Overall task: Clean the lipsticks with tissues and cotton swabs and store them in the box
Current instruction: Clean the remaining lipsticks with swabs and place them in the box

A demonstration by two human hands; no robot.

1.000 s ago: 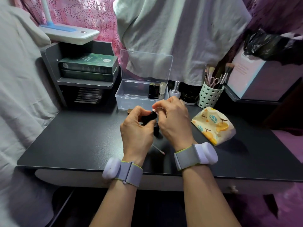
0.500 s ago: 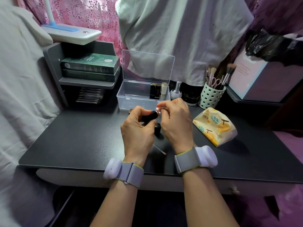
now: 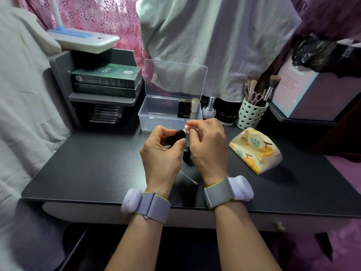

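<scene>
Left hand (image 3: 161,153) grips lipstick (image 3: 176,136); right hand (image 3: 208,145) pinches cotton swab (image 3: 189,126)

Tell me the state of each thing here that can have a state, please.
Box: lid open, three lipsticks upright inside.
Lipstick: uncapped, in left hand.
Cap: off, on desk.
Tissue: in right hand, at lipstick tip.
Swab: used, lying on desk.
Tissue pack: on desk.

3 lipsticks (image 3: 188,108) in box (image 3: 156,118), 1 held (image 3: 176,136), 1 swab (image 3: 188,178), 1 tissue pk (image 3: 256,149)
</scene>
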